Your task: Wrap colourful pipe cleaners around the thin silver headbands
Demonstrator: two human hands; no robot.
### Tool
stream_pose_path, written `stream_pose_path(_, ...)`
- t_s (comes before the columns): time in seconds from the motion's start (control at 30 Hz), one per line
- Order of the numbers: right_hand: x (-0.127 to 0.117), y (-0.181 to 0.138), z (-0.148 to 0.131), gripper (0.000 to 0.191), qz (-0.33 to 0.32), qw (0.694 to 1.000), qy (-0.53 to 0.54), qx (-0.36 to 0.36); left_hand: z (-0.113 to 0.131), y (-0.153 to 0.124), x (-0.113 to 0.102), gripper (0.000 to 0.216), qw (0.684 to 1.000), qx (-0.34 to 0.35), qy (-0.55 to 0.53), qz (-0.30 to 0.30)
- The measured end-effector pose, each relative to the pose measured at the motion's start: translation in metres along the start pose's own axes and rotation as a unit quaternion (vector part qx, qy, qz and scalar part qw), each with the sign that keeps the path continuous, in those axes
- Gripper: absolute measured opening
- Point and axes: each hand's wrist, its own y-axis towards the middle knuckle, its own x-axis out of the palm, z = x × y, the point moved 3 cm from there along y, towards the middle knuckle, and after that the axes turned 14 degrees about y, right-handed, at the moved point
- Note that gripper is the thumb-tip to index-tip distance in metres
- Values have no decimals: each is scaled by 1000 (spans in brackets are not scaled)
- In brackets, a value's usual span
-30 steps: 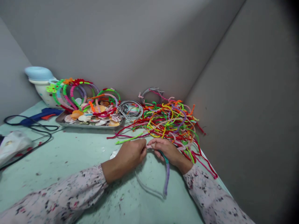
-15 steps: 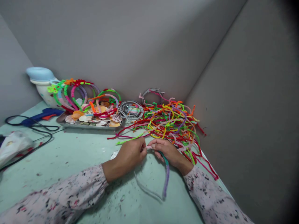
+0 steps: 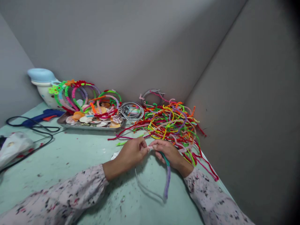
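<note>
My left hand (image 3: 132,152) and my right hand (image 3: 167,152) meet over the pale green table (image 3: 77,159), fingers pinched together on a pink pipe cleaner (image 3: 150,147). A thin headband (image 3: 164,178) runs down from my right hand. Its right side is wrapped in teal and purple fuzz, and its left side is bare wire curving under my left hand. Just behind my hands lies a tangled pile of coloured pipe cleaners (image 3: 171,122).
A metal tray (image 3: 89,126) of seashells carries several wrapped headbands (image 3: 79,93). Bare wire headbands (image 3: 131,111) lie beside it. A blue glue gun (image 3: 41,116) with black cord, a white jar with blue lid (image 3: 43,84) and a plastic bag (image 3: 11,147) sit left. Grey walls close the corner.
My hands have shifted very slightly upward together on the pink pipe cleaner. The headband stays in the same place.
</note>
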Motion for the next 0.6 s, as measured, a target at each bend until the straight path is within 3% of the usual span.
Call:
stream_pose_path(0.1,-5,1,1,20,29,998,46,-13,-5,5,0,28,979,-23,-200,-31)
stream_pose_path(0.2,-9,1,-1,21,53,994,87,-38,-12,9,-1,24,959,-48,-281,2)
stream_pose_path(0.6,-1,1,3,22,34,997,53,-37,-5,3,1,25,983,1,-181,19)
